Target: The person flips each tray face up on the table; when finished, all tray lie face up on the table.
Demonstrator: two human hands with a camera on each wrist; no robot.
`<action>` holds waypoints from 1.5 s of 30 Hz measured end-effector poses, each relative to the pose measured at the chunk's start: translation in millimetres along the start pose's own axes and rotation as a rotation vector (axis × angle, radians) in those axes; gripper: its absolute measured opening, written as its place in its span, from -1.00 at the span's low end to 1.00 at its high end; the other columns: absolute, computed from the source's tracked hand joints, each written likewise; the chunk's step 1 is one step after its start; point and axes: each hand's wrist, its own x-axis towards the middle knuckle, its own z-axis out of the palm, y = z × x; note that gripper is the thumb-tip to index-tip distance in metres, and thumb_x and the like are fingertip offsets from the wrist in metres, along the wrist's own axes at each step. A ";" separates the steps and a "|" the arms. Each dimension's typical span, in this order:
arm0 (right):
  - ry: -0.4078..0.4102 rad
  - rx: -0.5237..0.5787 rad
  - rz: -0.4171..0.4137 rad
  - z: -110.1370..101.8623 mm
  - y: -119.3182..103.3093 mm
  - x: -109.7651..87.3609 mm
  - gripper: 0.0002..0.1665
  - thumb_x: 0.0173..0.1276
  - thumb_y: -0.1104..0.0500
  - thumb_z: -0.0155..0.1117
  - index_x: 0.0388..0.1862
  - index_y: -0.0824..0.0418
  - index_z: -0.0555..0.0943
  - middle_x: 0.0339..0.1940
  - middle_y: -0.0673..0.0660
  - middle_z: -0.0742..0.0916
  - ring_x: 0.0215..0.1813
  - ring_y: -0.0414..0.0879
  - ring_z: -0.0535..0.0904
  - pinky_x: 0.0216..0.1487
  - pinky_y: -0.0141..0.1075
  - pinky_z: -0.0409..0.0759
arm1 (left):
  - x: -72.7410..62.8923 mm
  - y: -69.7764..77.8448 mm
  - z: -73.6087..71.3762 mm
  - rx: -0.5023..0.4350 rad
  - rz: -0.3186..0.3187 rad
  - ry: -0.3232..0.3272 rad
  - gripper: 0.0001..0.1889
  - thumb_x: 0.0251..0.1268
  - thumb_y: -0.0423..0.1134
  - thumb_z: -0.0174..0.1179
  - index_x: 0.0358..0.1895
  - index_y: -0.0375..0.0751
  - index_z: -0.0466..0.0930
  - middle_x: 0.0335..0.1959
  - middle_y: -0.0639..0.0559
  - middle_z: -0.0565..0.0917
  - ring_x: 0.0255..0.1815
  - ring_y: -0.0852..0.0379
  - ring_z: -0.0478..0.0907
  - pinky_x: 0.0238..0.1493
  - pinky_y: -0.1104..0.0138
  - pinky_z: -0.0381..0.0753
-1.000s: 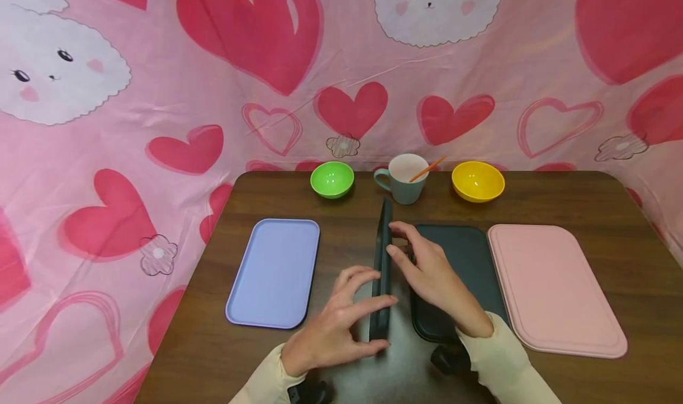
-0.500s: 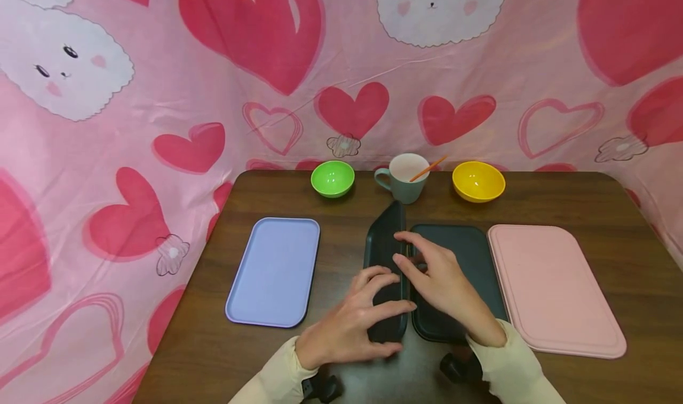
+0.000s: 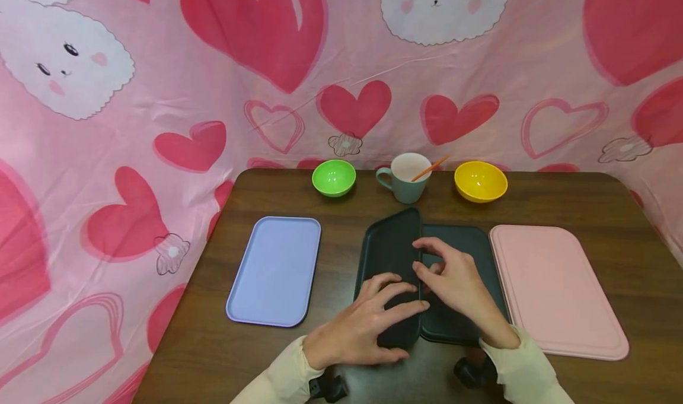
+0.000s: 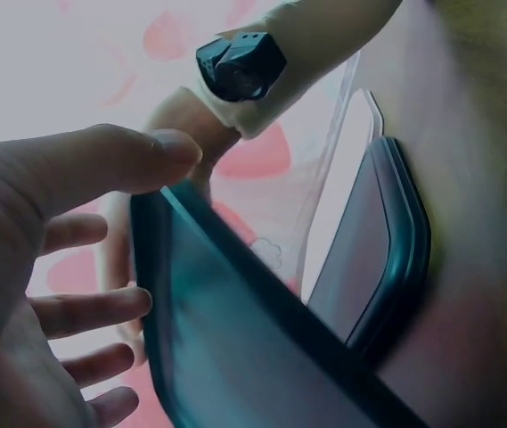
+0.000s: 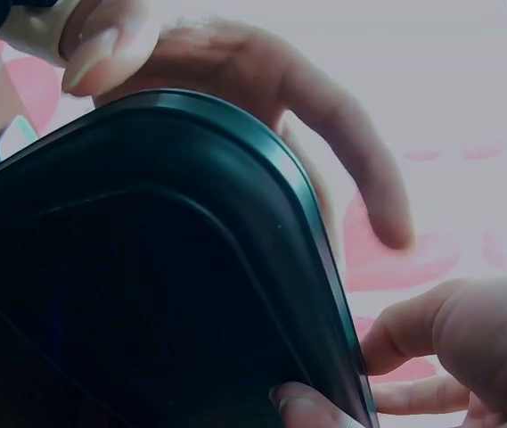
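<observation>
A dark green-black tray [image 3: 392, 253] is held tilted at the middle of the table, its right long edge raised. My left hand [image 3: 368, 324] holds its near end, the thumb at the near corner and the fingers spread across to the raised rim. With thumb and fingertips, my right hand [image 3: 450, 279] pinches the raised edge farther along; the right wrist view shows the thumb on one face of the tray [image 5: 146, 294] and fingers beyond the rim. Beside it, a second dark tray [image 3: 469, 244] lies flat, partly hidden by the right hand.
A lavender tray [image 3: 274, 270] lies on the left of the brown table [image 3: 187, 344]. To the right lies a pink tray [image 3: 557, 291], against the flat dark one. Along the back stand a green bowl [image 3: 334, 178], a mug [image 3: 408, 184] holding an orange stick, and a yellow bowl [image 3: 481, 182].
From almost upright and edge-on, the held tray has leaned over to the left, so its face now shows. Both hands have shifted right with its raised edge.
</observation>
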 end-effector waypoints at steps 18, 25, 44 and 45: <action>0.026 -0.005 0.049 0.9 26.4 3.3 -0.57 0.33 0.27 0.32 0.19 0.17 0.57 0.15 0.41 0.69 -0.59 -0.20 0.67 -0.50 -0.36 0.56 | -49.9 -23.5 -2.6 -0.068 -0.297 -0.137 -0.26 0.04 0.06 0.52 0.35 0.08 0.48 0.36 -0.04 0.46 0.47 -0.19 0.23 0.32 -0.16 0.36; 0.025 -0.026 0.066 4.9 34.6 6.6 -0.58 0.31 0.27 0.31 0.17 0.19 0.58 0.13 0.41 0.70 -0.59 -0.18 0.66 -0.46 -0.38 0.55 | -69.8 -33.0 -1.3 -0.032 -0.386 -0.101 -0.27 0.01 0.03 0.54 0.31 0.03 0.52 0.34 -0.06 0.48 0.43 -0.19 0.25 0.30 -0.17 0.34; -0.011 -0.067 0.083 22.0 52.2 18.3 -0.57 0.27 0.28 0.33 0.14 0.25 0.58 0.13 0.43 0.68 -0.55 -0.22 0.66 -0.43 -0.39 0.56 | -88.4 -45.4 7.4 0.031 -0.466 -0.180 -0.46 0.04 0.01 0.52 0.13 -0.01 0.66 0.32 -0.07 0.49 0.40 -0.21 0.24 0.26 -0.15 0.28; -0.010 -0.076 0.080 23.4 52.8 18.8 -0.57 0.27 0.28 0.34 0.14 0.26 0.58 0.12 0.43 0.68 -0.55 -0.23 0.65 -0.44 -0.39 0.54 | -89.3 -45.8 7.7 0.037 -0.466 -0.179 -0.47 0.04 0.01 0.52 0.13 0.00 0.66 0.32 -0.07 0.49 0.40 -0.21 0.24 0.26 -0.16 0.28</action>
